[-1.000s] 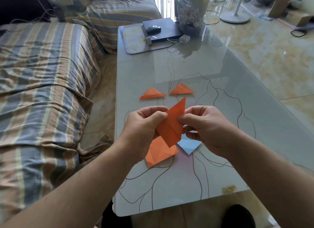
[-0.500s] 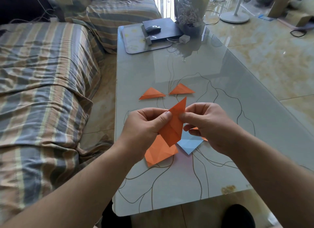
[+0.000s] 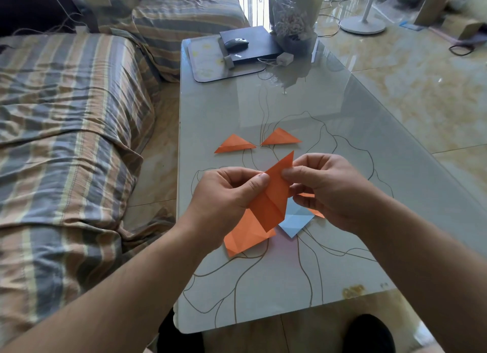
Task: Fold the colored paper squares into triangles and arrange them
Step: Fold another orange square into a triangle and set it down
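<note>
Both hands, left (image 3: 224, 194) and right (image 3: 326, 189), pinch a creased, half-folded orange paper (image 3: 274, 197) held upright.

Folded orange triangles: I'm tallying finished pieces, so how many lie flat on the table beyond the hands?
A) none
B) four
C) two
C: one folded orange triangle and a second folded orange triangle lie side by side, tips nearly meeting, on the glass table beyond the hands.

Orange folded paper (image 3: 274, 197); two orange triangles (image 3: 234, 144); light-blue paper (image 3: 293, 221); striped sofa cover (image 3: 66, 102); line-patterned table (image 3: 329, 131)
</note>
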Action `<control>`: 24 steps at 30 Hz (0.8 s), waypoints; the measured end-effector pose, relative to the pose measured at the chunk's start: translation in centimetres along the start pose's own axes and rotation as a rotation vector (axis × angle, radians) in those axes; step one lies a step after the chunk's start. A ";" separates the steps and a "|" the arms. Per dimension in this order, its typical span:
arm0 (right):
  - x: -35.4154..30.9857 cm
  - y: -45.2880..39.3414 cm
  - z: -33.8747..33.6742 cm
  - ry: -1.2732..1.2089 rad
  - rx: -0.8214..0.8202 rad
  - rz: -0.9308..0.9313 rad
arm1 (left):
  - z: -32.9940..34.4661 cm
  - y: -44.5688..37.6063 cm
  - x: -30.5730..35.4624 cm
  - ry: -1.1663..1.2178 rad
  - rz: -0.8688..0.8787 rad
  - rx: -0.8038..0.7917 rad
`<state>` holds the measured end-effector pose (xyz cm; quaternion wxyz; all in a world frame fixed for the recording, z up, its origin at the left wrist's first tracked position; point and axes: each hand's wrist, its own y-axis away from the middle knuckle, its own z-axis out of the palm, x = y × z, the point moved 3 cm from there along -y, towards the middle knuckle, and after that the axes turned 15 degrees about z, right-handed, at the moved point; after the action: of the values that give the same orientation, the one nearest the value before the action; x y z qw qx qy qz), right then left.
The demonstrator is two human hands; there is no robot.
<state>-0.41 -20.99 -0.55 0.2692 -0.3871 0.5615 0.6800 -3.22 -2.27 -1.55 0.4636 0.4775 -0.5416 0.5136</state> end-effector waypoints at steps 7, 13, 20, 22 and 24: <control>-0.1 -0.2 0.0 -0.103 0.023 -0.019 | 0.0 -0.1 -0.5 0.057 -0.046 -0.017; 0.1 -0.4 -0.1 -0.139 0.019 -0.023 | 0.1 0.0 -0.5 0.080 -0.083 -0.001; 0.5 -0.8 0.2 -0.161 0.025 -0.004 | 0.2 -0.1 -0.8 0.108 -0.134 0.001; 0.5 -1.0 0.0 -0.145 0.052 -0.028 | 0.1 -0.1 -0.9 0.086 -0.141 0.014; 0.6 -1.1 0.0 -0.132 0.062 -0.038 | 0.1 -0.1 -1.0 0.038 -0.150 -0.002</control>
<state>0.14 -20.78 -1.61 0.3305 -0.3435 0.5556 0.6812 -3.05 -2.37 -2.55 0.5115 0.5065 -0.4956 0.4859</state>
